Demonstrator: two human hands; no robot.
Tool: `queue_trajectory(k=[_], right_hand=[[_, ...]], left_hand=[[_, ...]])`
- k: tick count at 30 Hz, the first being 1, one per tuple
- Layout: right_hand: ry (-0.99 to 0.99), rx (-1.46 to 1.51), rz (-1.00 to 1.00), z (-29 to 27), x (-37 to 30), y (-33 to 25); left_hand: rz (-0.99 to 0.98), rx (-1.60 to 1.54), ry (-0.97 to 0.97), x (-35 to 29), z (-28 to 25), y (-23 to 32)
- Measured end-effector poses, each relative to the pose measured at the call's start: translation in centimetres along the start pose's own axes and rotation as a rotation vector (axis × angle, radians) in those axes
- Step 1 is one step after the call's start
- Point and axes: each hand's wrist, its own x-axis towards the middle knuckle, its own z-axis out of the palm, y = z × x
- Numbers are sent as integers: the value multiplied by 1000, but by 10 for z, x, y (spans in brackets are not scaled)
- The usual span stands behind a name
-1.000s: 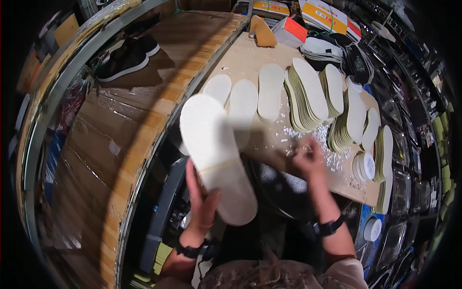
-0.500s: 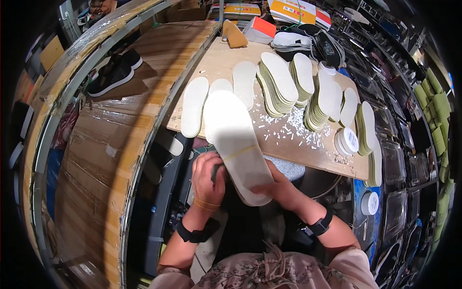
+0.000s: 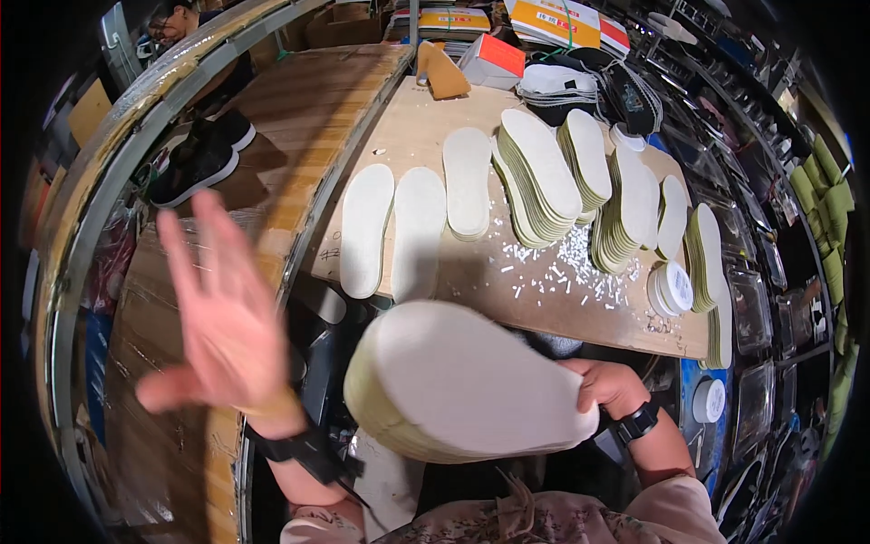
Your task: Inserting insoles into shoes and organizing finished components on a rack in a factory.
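A thick stack of pale insoles (image 3: 471,381) is in my right hand (image 3: 616,388), fingers wrapped round its narrower right end. The stack lies nearly sideways in front of my body, with its layered greenish edges showing on the left. My left hand (image 3: 231,313) is raised away from it over the cardboard-covered shelf, palm showing and fingers spread, slightly blurred; nothing is in it. Just beyond the stack, two pale insoles (image 3: 367,231) lie side by side on the wooden board (image 3: 399,122), with a low insole pile (image 3: 467,181) to their right.
Taller insole stacks (image 3: 541,181) stand on the board among scattered white bits (image 3: 571,263). White round tubs (image 3: 671,288) sit near its right edge. Black shoes (image 3: 199,159) rest on the cardboard-covered shelf (image 3: 181,299) at left. Another person (image 3: 177,20) is at the far left.
My left hand has left the stack, moved left and opened. The stack has turned from upright to nearly sideways in my right hand. The yellow band across it no longer shows there.
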Motion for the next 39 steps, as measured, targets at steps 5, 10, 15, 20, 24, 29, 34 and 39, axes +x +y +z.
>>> queue_trajectory(k=[5,10,15,20,24,29,34,39], right_hand=[[301,148,-367,4,46,-55],[610,66,-536,-24,141,-126],[792,-9,-712,-91,184,-120],[848,-312,-551,-46,93,-89],[686,-906,-245,-3,-48,-62],[700,-952,108,-4,-271,-4],[1880,-745,220,-17,-563,43],[2555,-806,-273,-48,-726,38]], left_hand=[[-226,650,227,-2,-51,-40],[-786,691,419,-110,-79,-56],[-877,692,589,-184,-65,-41],[-1090,831,762,-184,-37,-36],[-938,990,193,-184,-34,-63],[-1260,1177,45,-163,14,-132],[-1438,922,-180,-207,13,-174],[-1286,1319,-578,-226,49,-207]])
